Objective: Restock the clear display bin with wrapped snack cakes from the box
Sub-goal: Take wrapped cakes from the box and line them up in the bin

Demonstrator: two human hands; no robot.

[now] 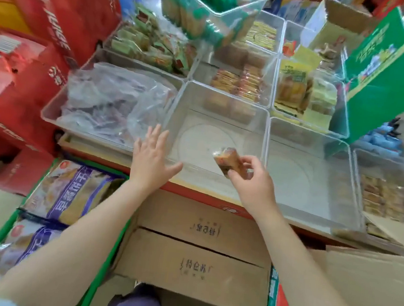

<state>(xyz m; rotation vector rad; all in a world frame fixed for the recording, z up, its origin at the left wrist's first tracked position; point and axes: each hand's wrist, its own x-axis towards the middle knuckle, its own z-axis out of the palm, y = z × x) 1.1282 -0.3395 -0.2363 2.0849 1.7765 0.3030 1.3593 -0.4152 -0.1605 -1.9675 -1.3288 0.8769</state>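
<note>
Clear plastic forms the display bin (227, 100) at centre, its floor bare and showing a faint moulded circle. The right hand (255, 181) holds one wrapped snack cake (230, 160) over the bin's near edge: thumb and fingertips pinch the pack at its nearer end, and the cake, brown under a transparent wrapper, juts up and away from the fingers; any print on the wrapper is too blurred to read. The left hand (151, 157) lies with fingers straight and spread, thumb out to the right, over the bin's near left corner; whether the palm touches the rim cannot be told.

Beyond the left fingertips a neighbouring bin holds a crumpled clear plastic bag (106, 96). Just right of the pinching fingers stands a second clear bin (307, 170). Farther bins beyond both hands hold small wrapped snacks in green, orange and yellow packs, labels illegible.

Below the wrists sits a closed brown cardboard box (197, 248), its two flaps each stamped with a short line of Chinese characters, upside down to the viewer and not clearly readable. Left of the left forearm a green-edged carton (106, 250) holds bagged goods (65, 190) with purple bands, large white Chinese characters and a red round logo. Red cartons (33, 33) with white lettering stand far left; a green carton (381, 72) with white lettering tilts at upper right.
</note>
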